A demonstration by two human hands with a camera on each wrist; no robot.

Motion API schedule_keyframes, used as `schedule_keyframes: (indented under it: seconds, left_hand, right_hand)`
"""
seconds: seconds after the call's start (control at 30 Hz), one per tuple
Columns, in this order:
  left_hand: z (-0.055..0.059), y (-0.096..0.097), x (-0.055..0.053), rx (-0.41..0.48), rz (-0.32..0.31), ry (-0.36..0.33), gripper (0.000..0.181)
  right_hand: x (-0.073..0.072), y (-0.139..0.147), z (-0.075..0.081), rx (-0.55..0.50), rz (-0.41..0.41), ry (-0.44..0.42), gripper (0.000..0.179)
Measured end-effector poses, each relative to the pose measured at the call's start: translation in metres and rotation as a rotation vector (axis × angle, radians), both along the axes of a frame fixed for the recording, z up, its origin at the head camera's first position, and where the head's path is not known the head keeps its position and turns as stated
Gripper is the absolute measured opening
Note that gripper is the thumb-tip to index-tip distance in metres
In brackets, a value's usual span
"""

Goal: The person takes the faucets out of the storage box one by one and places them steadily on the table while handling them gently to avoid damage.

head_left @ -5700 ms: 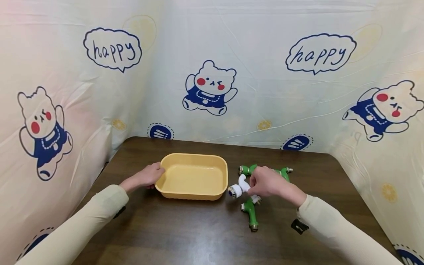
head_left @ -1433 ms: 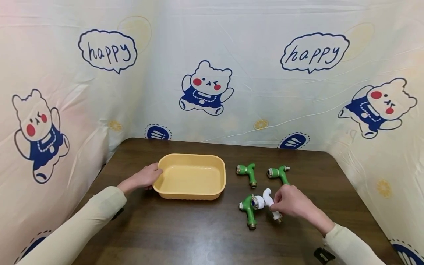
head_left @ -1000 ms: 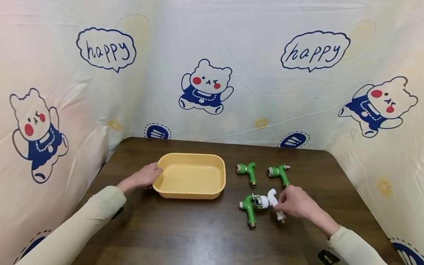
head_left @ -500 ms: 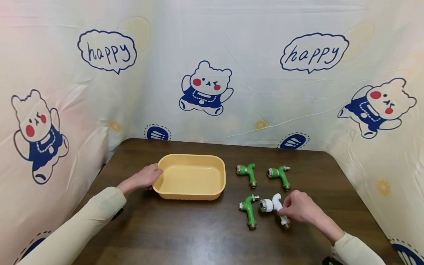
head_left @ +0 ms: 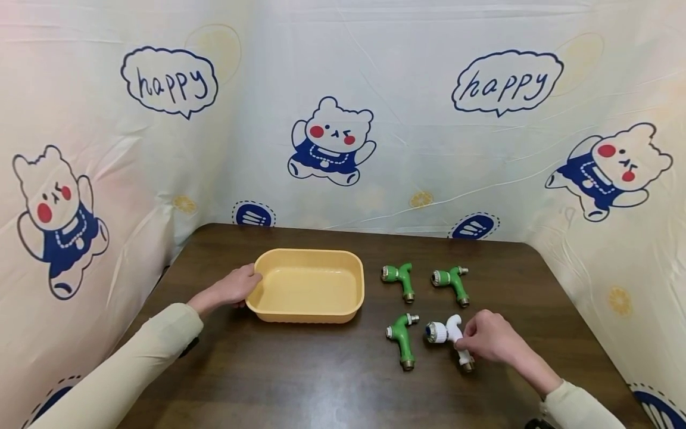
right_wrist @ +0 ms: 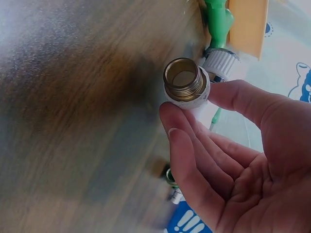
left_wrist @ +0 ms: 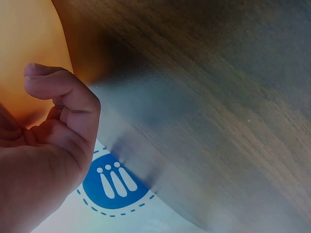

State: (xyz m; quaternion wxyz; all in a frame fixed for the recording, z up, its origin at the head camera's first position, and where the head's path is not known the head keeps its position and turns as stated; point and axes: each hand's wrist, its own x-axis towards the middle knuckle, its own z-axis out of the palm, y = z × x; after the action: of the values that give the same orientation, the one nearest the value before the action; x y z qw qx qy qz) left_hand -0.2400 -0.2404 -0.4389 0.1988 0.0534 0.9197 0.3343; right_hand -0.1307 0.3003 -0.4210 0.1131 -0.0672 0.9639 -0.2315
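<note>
My left hand (head_left: 233, 286) grips the left rim of a yellow plastic basin (head_left: 306, 318), fingers curled over the edge in the left wrist view. My right hand (head_left: 490, 336) pinches the body of a white tap (head_left: 437, 332) between thumb and fingers at the right front. The tap's ribbed knob points left, and its threaded brass end (right_wrist: 183, 80) faces the right wrist camera. Just left of it lies a green tap (head_left: 404, 347) with a metal nozzle. Two more green taps lie behind: one at the left (head_left: 405, 285), one at the right (head_left: 457, 288).
Everything rests on a dark brown wooden table (head_left: 300, 381). A pale curtain (head_left: 418, 149) with printed bears and "happy" bubbles encloses its back and sides. The basin holds nothing and stands left of the taps.
From beside the basin, my right hand has carried the white tap right and nearer to me, past the front green tap, uncovering the green taps behind. My left hand stays on the basin.
</note>
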Motion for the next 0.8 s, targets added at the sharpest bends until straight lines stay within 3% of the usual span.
schedule_keyframes:
  seconds: [0.8]
  left_hand:
    - [-0.001,-0.002,0.002,0.029,-0.009,0.025,0.033]
  right_hand:
    - [0.005,0.018,-0.006,-0.002,-0.135,-0.043,0.026]
